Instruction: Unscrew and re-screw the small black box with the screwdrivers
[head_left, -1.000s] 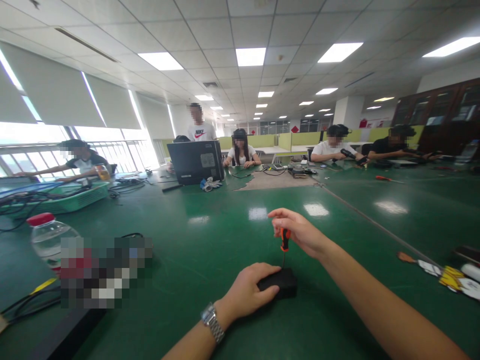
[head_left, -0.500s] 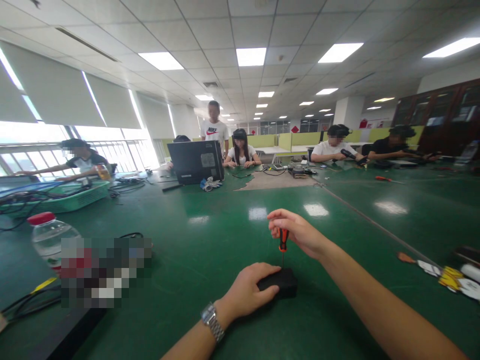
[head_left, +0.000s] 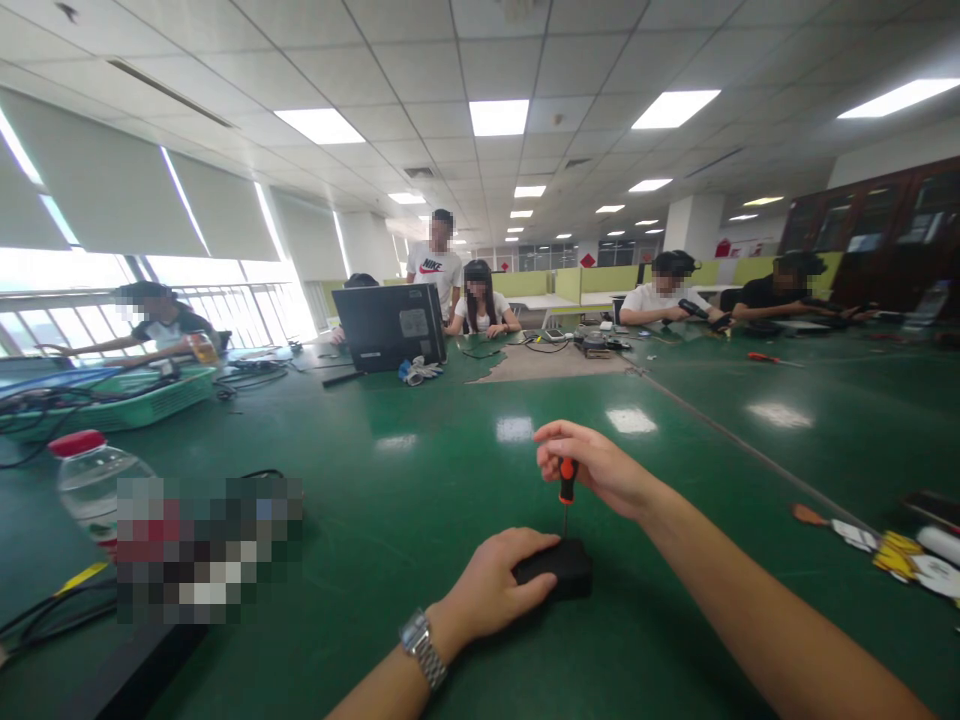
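A small black box-shaped block (head_left: 574, 568) lies on the green tabletop (head_left: 360, 620). My left hand (head_left: 499, 580) grips it from the left, thumb along the near side and fingers over the far side. Above the block stands an orange-and-black screwdriver (head_left: 568, 485), nearly upright, its thin shaft meeting the block's top. My right hand (head_left: 574, 455) has its fingers curled round the top of the handle. The exact point where the tip meets the block is too small to make out.
To the left stand a bottle with a red cap (head_left: 97, 490) and a green basket of cables (head_left: 161, 400). A black computer case (head_left: 390, 327) and gloves (head_left: 420, 371) lie farther back. Another screwdriver (head_left: 765, 357) rests at the far right. Several people sit around the table; one person (head_left: 435, 265) stands.
My hands, the block and the screwdriver keep nearly the same pose. The view has shifted slightly, and the standing person in the background has moved a little to the right.
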